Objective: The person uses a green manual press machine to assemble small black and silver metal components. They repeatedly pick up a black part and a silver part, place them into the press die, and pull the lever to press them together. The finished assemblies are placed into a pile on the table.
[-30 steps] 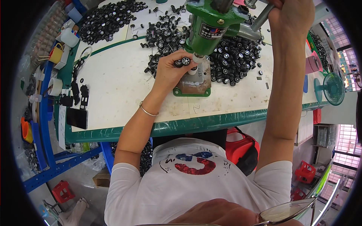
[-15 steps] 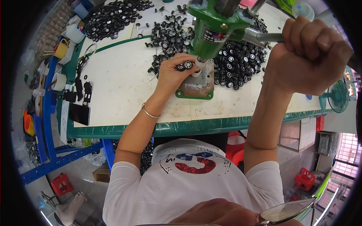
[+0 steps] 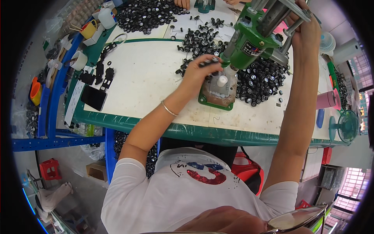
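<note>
A person is working a green cast-metal hand press [image 3: 253, 43] at a white-topped bench [image 3: 144, 78].

The left hand [image 3: 200, 74] is pinching a small black wheel pair [image 3: 212, 61] beside the press's white post [image 3: 222, 81], seemingly to seat it; the right hand [image 3: 307, 29] is gripping the steel lever [image 3: 296, 25] closed-fisted.

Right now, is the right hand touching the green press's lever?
Touching. The head view shows the right hand wrapped around the metal lever of the green press, with no gap visible.

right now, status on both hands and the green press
Left hand pinching a small black wheel part beside the green press. Right hand gripping the press lever. Black wheel pile crowds the base.
</note>
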`<state>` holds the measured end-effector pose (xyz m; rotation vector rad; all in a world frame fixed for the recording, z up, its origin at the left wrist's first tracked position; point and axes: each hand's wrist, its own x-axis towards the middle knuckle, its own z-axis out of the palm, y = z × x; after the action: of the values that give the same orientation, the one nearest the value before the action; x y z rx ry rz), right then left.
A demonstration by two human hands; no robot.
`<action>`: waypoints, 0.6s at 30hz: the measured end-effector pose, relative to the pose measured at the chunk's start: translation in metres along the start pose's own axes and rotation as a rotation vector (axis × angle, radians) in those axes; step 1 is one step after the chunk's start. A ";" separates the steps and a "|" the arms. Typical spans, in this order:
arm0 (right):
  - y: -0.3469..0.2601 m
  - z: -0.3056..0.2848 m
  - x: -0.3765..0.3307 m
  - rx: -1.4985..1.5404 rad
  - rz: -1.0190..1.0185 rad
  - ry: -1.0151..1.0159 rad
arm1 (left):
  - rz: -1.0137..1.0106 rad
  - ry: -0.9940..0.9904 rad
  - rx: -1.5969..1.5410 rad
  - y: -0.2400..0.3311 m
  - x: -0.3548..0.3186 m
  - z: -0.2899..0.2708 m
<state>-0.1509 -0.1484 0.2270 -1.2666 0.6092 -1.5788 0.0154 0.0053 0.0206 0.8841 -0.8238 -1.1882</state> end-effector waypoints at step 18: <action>0.057 -0.171 -0.152 -0.401 0.255 0.206 | 0.136 0.123 1.308 0.004 -0.026 -0.092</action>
<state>-0.2924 -0.0652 0.0570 -1.2594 1.2171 -1.4237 0.0948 0.0436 -0.0171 1.8697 -1.5462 -0.3368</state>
